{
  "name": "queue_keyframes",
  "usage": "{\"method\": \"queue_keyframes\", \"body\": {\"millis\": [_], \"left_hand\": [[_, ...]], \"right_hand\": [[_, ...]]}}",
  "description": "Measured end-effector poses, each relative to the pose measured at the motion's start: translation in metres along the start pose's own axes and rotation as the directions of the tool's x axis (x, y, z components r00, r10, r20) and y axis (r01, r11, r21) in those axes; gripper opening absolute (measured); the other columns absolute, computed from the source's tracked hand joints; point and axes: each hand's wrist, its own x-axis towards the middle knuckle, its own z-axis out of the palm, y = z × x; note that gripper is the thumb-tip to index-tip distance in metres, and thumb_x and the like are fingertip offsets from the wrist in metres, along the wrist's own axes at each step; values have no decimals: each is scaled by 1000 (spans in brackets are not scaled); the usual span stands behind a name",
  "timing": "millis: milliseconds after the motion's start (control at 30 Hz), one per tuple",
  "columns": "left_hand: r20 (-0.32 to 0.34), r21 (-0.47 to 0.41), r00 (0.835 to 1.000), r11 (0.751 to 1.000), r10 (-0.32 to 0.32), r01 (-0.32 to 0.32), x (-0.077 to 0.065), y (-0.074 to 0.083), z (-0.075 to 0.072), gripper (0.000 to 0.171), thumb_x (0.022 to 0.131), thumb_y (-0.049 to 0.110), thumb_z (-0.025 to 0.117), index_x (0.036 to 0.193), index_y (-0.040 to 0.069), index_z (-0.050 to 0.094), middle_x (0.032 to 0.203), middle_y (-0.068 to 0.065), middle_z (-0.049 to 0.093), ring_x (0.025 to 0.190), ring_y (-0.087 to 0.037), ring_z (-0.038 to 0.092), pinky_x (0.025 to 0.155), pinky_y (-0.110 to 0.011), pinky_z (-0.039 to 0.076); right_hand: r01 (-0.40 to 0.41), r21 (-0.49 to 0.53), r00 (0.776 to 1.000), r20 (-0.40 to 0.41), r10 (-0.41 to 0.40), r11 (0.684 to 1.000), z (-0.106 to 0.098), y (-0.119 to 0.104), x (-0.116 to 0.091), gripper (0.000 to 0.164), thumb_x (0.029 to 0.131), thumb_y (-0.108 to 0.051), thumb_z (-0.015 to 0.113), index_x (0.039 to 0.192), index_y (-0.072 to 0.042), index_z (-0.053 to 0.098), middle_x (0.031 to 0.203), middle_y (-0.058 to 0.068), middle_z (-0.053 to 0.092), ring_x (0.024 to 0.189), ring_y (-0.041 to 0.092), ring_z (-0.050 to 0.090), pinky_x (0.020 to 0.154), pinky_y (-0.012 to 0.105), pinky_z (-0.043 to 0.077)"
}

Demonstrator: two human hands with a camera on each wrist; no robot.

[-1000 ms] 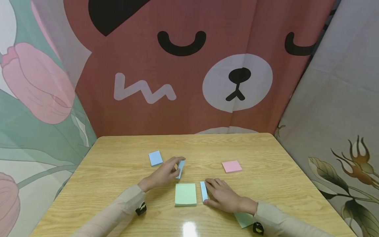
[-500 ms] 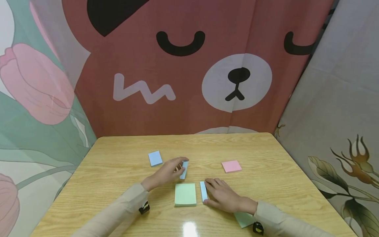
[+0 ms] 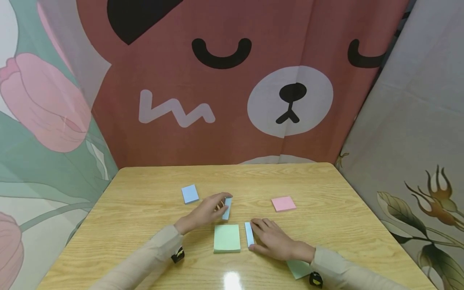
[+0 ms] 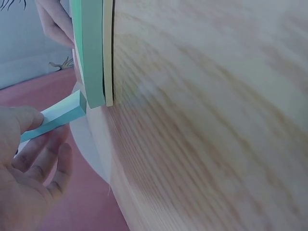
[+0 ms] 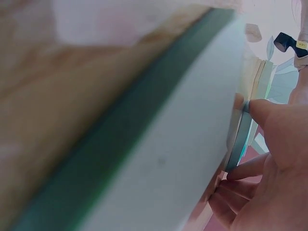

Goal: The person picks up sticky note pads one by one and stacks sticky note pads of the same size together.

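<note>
My left hand (image 3: 206, 210) pinches a narrow light-blue sticky note pad (image 3: 227, 208) between thumb and fingers, just behind the square green sticky note pad (image 3: 226, 237). In the left wrist view, the strip-shaped pad (image 4: 62, 114) juts from the fingertips, and a cream layer (image 4: 108, 57) lies under the green pad (image 4: 91, 53). A second narrow light-blue pad (image 3: 249, 234) lies to the right of the green one, a small gap between. My right hand (image 3: 274, 241) holds it by its two ends, thumb at the near end, as the right wrist view shows.
Another green pad (image 3: 298, 269) lies partly hidden under the right forearm. At the back left is a blue pad (image 3: 190, 194), and a pink pad (image 3: 284, 204) is at the back right. Printed cloths (image 3: 174, 141) hang around the wooden table (image 3: 145, 193).
My left hand has shifted slightly to the right with its narrow blue pad, slowing over the last half second. The right hand and its pad have stayed in place.
</note>
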Motion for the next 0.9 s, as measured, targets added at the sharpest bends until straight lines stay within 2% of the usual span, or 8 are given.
{"method": "queue_keyframes", "body": {"millis": [300, 633, 900], "left_hand": [[6, -5, 1000, 1000, 1, -1, 1, 0, 1, 35, 90, 12, 51, 124, 13, 43, 110, -8, 55, 79, -5, 54, 65, -17, 46], [13, 2, 1000, 1000, 7, -7, 0, 2, 0, 35, 90, 13, 50, 125, 13, 43, 113, -2, 53, 80, -6, 54, 66, -18, 46], [42, -3, 999, 1000, -23, 23, -4, 3, 1, 35, 91, 17, 49, 126, 16, 42, 111, -2, 53, 81, -5, 53, 66, -19, 46]], "right_hand": [[7, -15, 1000, -13, -7, 1000, 3, 3, 0, 69, 88, -49, 43, 131, 5, 36, 132, 16, 35, 113, 23, 35, 90, 43, 34], [-5, -5, 1000, -13, 5, 1000, 3, 3, 0, 70, 88, -49, 43, 131, 5, 36, 133, 17, 35, 114, 24, 36, 91, 44, 34], [-5, 5, 1000, -9, 6, 1000, 4, 2, -1, 69, 88, -48, 43, 131, 5, 36, 132, 17, 36, 113, 24, 36, 90, 44, 34]]}}
